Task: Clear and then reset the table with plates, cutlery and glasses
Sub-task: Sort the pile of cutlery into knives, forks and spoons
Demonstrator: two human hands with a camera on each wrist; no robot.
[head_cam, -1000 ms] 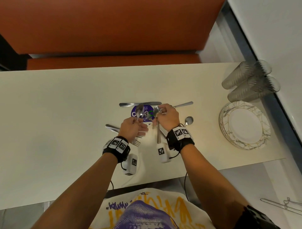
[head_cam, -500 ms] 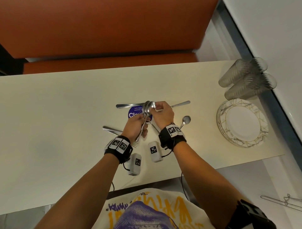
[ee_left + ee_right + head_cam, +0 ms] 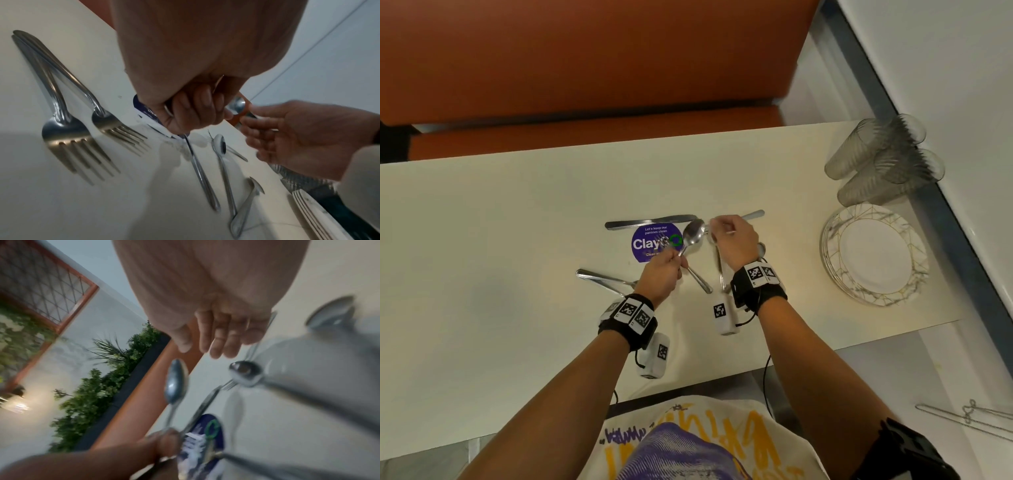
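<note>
1. The spoon (image 3: 693, 236) is held above the worktop (image 3: 482, 240) by its handle, bowl up, over a round purple sticker (image 3: 650, 244). It looks light, stiff and smooth metal, so it may slip or twist in a loose hold. The narrow middle of the handle is the best place to take it, not the polished bowl.
2. The left hand (image 3: 662, 274) has its fingers curled round that handle. The wrist view shows a second thin metal handle hanging below the fist.
3. The right hand (image 3: 734, 240) is just beside the bowl, fingers loosely extended and nearly straight in its wrist view. Whether it pinches anything I cannot tell.
4. Loose cutlery lies around: a knife (image 3: 650, 222) beyond the sticker, two forks (image 3: 82, 113) side by side to the left, more spoons (image 3: 224, 155) under the right hand. All are flat and thin, so easiest lifted by tipping up an end.
5. Further right, well apart, sit stacked plates (image 3: 875, 255) and upturned glasses (image 3: 883, 161). These are breakable and probably need a firmer two-handed hold.
</note>
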